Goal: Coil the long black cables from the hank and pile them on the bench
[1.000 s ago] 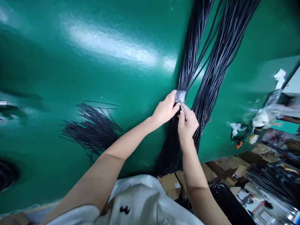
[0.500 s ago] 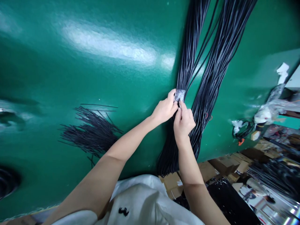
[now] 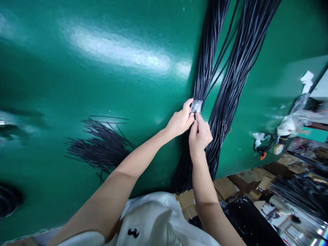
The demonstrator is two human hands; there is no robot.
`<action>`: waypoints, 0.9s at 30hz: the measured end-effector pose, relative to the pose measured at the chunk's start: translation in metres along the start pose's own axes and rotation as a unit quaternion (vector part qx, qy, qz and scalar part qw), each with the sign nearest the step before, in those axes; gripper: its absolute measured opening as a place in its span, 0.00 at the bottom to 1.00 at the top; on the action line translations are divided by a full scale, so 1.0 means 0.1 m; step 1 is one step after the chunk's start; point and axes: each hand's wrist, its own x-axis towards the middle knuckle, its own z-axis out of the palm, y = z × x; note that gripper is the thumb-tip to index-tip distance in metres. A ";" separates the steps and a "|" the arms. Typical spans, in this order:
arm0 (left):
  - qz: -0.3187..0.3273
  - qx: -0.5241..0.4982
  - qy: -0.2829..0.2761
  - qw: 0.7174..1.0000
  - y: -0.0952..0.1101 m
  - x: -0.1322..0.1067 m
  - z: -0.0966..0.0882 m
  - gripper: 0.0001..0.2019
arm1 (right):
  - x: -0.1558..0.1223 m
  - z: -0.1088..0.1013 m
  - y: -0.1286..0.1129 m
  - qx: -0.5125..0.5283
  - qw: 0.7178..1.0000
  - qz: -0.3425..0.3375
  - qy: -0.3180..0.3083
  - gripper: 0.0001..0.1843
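Note:
Two long bundles of black cables lie on the green table (image 3: 77,85). The left cable bundle (image 3: 205,65) has a band of clear tape (image 3: 196,105) round it. My left hand (image 3: 180,121) grips this bundle at the tape, with its fingers closed round it. My right hand (image 3: 200,135) is pinched shut just below the tape, thumb and fingers pressed on the tape's edge and the cables. The right cable bundle (image 3: 235,78) lies beside my right hand, untouched.
A loose pile of short black cable pieces (image 3: 102,145) lies to the left. Plastic bags and a small coil of wire (image 3: 266,141) sit at the table's right edge. Cardboard boxes (image 3: 243,182) and more black cables (image 3: 302,198) are on the floor below.
My right hand has slid slightly up and left, closer to the tape and my left hand. The left hand stays on the bundle.

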 end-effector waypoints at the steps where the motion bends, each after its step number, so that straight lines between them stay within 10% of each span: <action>1: -0.002 -0.001 -0.001 1.000 0.00 0.00 0.00 0.27 | 0.01 0.00 -0.01 0.000 1.000 -0.002 0.002 0.22; 27: 0.025 0.007 -0.018 1.000 -0.05 0.01 0.02 0.27 | 0.06 0.29 0.10 0.014 0.998 0.007 0.063 0.23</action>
